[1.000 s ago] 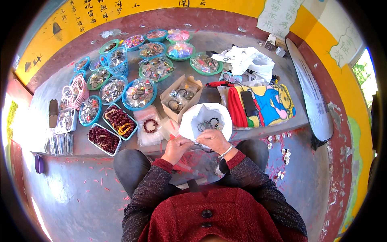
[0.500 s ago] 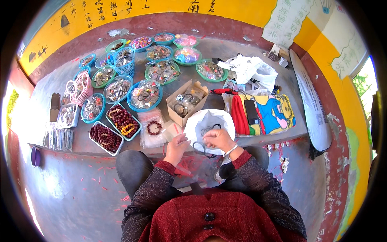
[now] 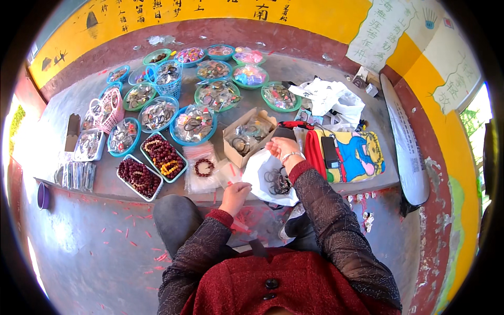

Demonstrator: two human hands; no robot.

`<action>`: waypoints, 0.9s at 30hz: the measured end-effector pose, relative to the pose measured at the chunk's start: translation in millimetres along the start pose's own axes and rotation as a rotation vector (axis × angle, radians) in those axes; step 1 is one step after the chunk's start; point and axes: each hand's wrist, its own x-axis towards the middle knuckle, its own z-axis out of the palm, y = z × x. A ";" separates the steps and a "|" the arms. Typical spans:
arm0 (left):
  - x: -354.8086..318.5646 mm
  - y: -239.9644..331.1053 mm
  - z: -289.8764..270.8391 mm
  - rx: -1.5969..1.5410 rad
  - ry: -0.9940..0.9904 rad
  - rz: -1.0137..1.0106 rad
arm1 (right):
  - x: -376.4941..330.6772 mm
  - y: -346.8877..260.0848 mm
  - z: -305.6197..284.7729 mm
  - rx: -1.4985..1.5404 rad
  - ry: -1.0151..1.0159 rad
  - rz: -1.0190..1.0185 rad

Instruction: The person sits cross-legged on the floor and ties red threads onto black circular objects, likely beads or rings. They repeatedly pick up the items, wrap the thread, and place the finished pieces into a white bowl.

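Lying in wht bag [image 3: 254,170]: blk loops [image 3: 279,182]; L fingers [image 3: 243,187], R fingers [image 3: 272,149] part-curled, grip unclear.

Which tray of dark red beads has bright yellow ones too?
The right tray: its bright yellow beads set it apart from the left tray, which shows none.

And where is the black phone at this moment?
In the head view, the black phone lies right of the right hand, on the folded colourful cloth.
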 end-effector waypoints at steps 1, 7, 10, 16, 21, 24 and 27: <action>1.6 -3.8 0.4 -0.011 0.003 0.002 | -6.2 7.6 -5.3 -0.006 -0.077 -0.019; 0.6 -9.6 5.6 0.059 -0.044 0.060 | -50.4 55.5 -39.6 -0.385 -0.307 -0.008; 2.8 -30.2 7.0 0.102 -0.069 0.056 | -95.3 50.5 -33.5 -0.904 -0.626 0.018; 6.7 -45.4 12.8 0.145 -0.026 -0.091 | -134.6 76.1 -43.6 -1.448 -0.672 -0.463; 32.3 -97.6 4.1 -0.010 0.265 -0.327 | -133.9 89.3 -36.5 -1.650 -0.731 -0.515; 46.5 -128.1 -2.2 0.110 0.435 -0.368 | -134.1 95.3 -34.4 -1.766 -0.786 -0.439; 52.7 -140.9 -7.4 0.333 0.559 -0.361 | -137.7 94.9 -31.6 -1.814 -0.803 -0.424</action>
